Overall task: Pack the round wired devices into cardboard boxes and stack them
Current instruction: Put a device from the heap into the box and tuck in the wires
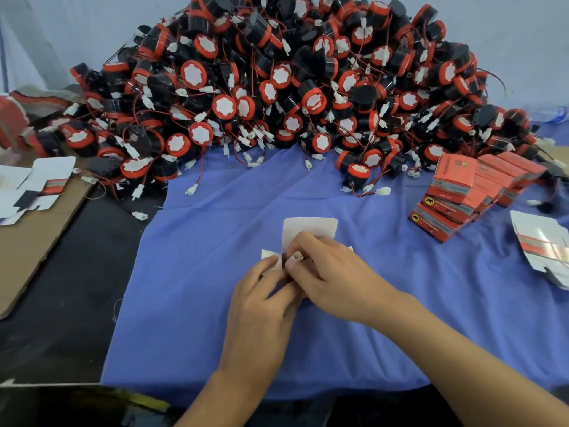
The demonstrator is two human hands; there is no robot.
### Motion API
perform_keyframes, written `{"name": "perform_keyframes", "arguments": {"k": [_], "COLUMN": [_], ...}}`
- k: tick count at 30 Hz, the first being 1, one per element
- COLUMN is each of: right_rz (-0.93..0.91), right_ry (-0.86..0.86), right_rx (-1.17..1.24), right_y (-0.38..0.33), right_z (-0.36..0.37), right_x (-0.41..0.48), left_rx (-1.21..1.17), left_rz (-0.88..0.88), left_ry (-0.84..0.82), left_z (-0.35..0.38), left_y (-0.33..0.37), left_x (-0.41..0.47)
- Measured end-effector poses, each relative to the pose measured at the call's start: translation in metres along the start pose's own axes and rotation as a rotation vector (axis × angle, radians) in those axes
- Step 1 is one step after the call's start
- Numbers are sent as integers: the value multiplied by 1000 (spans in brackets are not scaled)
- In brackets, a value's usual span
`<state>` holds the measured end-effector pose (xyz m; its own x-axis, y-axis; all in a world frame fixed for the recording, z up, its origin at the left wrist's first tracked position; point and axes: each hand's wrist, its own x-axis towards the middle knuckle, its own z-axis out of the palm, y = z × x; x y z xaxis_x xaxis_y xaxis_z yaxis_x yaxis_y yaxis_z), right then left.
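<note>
A small cardboard box lies on the blue cloth in the middle, its white top flap standing open. My left hand grips the box from the left side. My right hand curls over the box's opening and pinches a white connector there. The device in the box is hidden by my hands. A big heap of round black-and-red wired devices fills the back of the table. Packed red boxes are stacked at the right.
Flat unfolded box blanks lie at the far right and on a brown cardboard sheet at the left. Loose white connectors and red wires trail from the heap onto the cloth. Left of the cloth the tabletop is black.
</note>
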<state>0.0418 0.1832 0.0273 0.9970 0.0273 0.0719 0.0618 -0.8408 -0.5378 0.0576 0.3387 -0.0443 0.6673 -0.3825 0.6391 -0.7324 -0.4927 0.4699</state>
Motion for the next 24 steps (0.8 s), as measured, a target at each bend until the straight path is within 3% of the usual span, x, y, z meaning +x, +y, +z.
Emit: {"name": "perform_keyframes", "arguments": {"k": [6, 10, 15, 19, 24], "right_rz": [-64, -14, 43, 72, -14], "right_ry": [31, 26, 72, 65, 49], "right_rx": [-82, -48, 81, 138, 34], "right_y": [5, 6, 6, 6, 1], "right_z": [7, 7, 4, 7, 15], "right_x": [-2, 0, 1, 3, 1], "left_rx": [-74, -233, -533, -545, -532], "left_rz": [-62, -324, -528, -516, -511], "left_ry": [53, 104, -5, -23, -21], "left_z": [1, -4, -11, -10, -13], "left_y": [-5, -5, -5, -5, -6], "left_x": [-2, -2, 3, 3, 3]}}
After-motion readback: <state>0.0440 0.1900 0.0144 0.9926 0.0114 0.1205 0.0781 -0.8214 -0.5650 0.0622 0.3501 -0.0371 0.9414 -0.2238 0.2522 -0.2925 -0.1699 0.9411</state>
